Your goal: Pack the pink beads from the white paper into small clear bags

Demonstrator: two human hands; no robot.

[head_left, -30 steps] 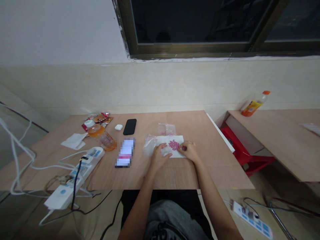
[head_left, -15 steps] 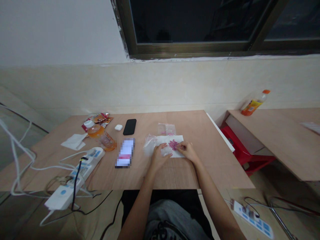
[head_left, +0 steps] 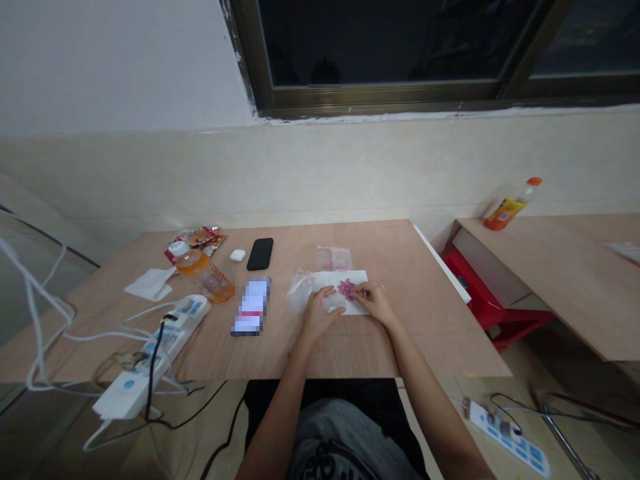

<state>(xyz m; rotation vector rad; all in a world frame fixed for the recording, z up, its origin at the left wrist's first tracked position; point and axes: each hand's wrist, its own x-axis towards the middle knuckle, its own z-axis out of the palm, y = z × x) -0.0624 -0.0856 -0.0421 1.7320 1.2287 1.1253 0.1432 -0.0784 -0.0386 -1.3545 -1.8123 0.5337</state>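
Pink beads (head_left: 346,289) lie in a small heap on a white paper sheet (head_left: 356,304), straight ahead of me on the plywood table (head_left: 415,333). My right hand (head_left: 375,301) rests at the right of the heap, its fingers (head_left: 361,291) bent inward with the tips at the heap's edge. They look lightly curved rather than clenched, though at this size I can't be sure whether they hold a bead. My left hand (head_left: 320,315) lies over the left part of the sheet, its fingers (head_left: 327,292) on a clear plastic bag (head_left: 303,285) that spreads out to the left. Whether they are gripping the plastic, I cannot tell. Just beyond the sheet, on the far side, lies a small clear bag (head_left: 333,258) with a few pink beads inside. Farther left are a black phone (head_left: 260,253), a white earbud case (head_left: 238,255), an orange drink bottle (head_left: 207,280) lying on its side, snack wrappers (head_left: 196,237) and a white power strip (head_left: 175,327).
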